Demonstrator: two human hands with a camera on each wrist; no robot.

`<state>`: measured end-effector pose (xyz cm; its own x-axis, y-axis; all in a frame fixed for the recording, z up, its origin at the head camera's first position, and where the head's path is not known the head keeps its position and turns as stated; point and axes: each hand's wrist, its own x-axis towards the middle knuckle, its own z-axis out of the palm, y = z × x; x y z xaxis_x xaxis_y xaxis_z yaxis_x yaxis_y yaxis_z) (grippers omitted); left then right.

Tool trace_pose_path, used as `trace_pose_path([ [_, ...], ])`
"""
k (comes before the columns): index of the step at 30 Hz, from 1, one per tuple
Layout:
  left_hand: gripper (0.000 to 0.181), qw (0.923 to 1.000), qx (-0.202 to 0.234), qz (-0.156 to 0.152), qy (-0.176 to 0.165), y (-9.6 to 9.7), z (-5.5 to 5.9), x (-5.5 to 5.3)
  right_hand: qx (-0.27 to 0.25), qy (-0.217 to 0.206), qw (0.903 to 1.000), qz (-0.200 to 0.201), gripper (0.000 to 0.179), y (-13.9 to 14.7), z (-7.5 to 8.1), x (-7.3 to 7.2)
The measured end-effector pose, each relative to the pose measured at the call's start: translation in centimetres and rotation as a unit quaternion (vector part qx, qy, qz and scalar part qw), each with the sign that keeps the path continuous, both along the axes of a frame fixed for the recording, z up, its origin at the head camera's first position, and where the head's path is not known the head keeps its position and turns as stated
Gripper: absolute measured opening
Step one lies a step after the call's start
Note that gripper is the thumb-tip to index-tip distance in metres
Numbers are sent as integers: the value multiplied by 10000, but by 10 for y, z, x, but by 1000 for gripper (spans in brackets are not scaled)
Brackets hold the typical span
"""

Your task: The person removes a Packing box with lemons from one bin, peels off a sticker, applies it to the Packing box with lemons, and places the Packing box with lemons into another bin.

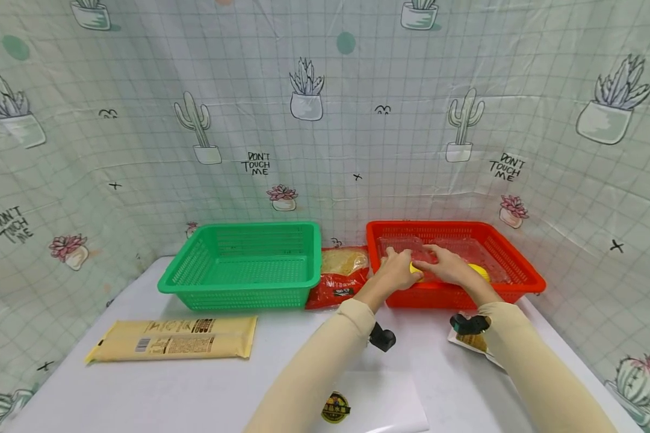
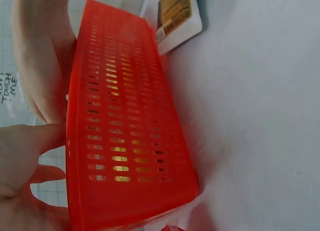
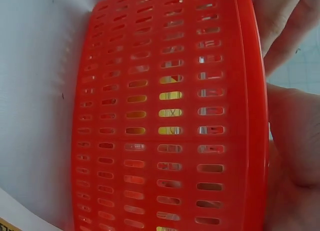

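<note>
The red basket (image 1: 449, 296) stands at the right, and both hands reach over its near rim. My left hand (image 1: 394, 270) is inside the basket's left part, with its thumb and fingers about a yellow round thing (image 1: 414, 272) that is mostly hidden. My right hand (image 1: 449, 264) points left beside it, thumb and fingers spread apart, the thumb near the yellow thing. Clear plastic packaging (image 1: 403, 245) lies in the basket. A second yellow round thing (image 1: 479, 272) sits by the right wrist. In both wrist views the basket wall hides the fingertips.
A green basket (image 1: 244, 296) stands left, with a red-and-clear food packet (image 1: 338, 282) between the baskets. A long yellow packet (image 1: 176, 338) lies front left. A clear bag with a round label (image 1: 336, 408) lies at front. Under the right forearm is a small packet (image 1: 471, 341).
</note>
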<state>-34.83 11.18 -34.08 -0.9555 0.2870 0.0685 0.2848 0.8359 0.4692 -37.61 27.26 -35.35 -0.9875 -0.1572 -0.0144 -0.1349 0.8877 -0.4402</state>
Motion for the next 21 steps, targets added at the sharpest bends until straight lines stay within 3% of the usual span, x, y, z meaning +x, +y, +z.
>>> trace_pose_path([
  [13, 57, 9964, -548, 298, -577, 12, 5, -5, -198, -296, 9987, 371, 79, 4, -1, -7],
  [21, 25, 9942, -1030, 76, -292, 14, 1, -9, -166, -457, 9981, 370, 84, 8, 0, -7],
])
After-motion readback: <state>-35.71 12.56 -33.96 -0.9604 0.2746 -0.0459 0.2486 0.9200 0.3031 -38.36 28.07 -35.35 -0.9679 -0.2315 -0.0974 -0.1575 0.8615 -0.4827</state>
